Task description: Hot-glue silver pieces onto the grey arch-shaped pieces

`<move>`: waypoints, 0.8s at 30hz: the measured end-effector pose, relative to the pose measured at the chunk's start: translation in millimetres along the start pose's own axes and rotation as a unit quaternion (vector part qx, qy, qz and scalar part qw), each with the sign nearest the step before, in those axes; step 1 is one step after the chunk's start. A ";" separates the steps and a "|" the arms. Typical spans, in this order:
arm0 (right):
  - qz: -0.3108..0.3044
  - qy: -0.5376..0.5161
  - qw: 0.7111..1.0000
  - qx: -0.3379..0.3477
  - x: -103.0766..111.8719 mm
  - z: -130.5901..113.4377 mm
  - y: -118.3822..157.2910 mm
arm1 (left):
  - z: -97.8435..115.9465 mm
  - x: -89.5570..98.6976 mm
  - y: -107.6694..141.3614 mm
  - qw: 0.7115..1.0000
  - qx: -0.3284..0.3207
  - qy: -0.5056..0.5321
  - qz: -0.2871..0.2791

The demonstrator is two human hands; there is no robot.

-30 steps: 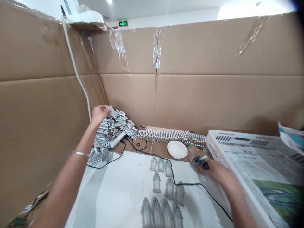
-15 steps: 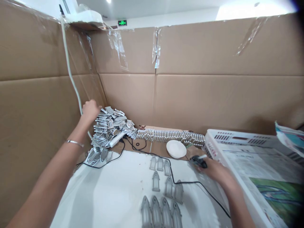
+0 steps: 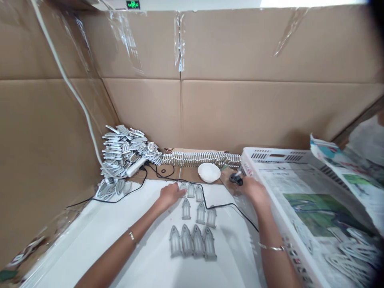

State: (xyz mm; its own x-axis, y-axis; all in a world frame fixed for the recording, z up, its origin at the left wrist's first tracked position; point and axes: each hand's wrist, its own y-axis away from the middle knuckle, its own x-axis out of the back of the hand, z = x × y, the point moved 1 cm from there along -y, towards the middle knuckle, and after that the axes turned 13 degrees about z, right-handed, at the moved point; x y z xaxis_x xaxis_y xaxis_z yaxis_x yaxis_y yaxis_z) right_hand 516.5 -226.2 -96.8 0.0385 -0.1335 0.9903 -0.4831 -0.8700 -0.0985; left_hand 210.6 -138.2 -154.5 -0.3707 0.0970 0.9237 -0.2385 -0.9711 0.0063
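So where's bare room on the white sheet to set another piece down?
Widest patch: the white sheet between the left forearm and the front row of grey arch-shaped pieces. Narrower: between that row and the right forearm. Crowded: the back edge, with the heaped pieces, power strip, black cable, white plate, and the black tool in the right hand.

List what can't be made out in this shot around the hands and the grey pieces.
Head view only:
- Dark tool in the right hand: fingers hide most of it, so its exact kind can't be told.
- Grey arched piece by the left hand: the hand may cover part of it.
- Stacked pile: outer pieces hide the inner ones; markings are too small.
- White shapes in the crate: cut off by the lower right edge.
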 end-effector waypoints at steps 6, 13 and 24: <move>-0.012 0.003 1.000 -0.017 18.2 -4.6 10.3 | -2.2 -14.6 -23.7 0.998 0.022 0.062 0.002; 0.101 -0.166 0.974 0.115 31.6 -27.7 17.2 | -10.9 5.5 -30.4 0.967 0.009 0.250 -0.044; 0.193 -0.290 0.903 0.253 45.2 -45.6 37.0 | 79.4 65.3 -18.8 0.789 -0.031 0.614 -0.017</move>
State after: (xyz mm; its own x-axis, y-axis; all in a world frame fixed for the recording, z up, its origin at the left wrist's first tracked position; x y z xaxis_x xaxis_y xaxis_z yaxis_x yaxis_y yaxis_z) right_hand 460.4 -242.7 -51.2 0.4754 -0.5705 0.6697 -0.1022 -0.7919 -0.6020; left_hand 262.2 -130.9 -63.9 -0.9436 0.2982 -0.1440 -0.2970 -0.9544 -0.0306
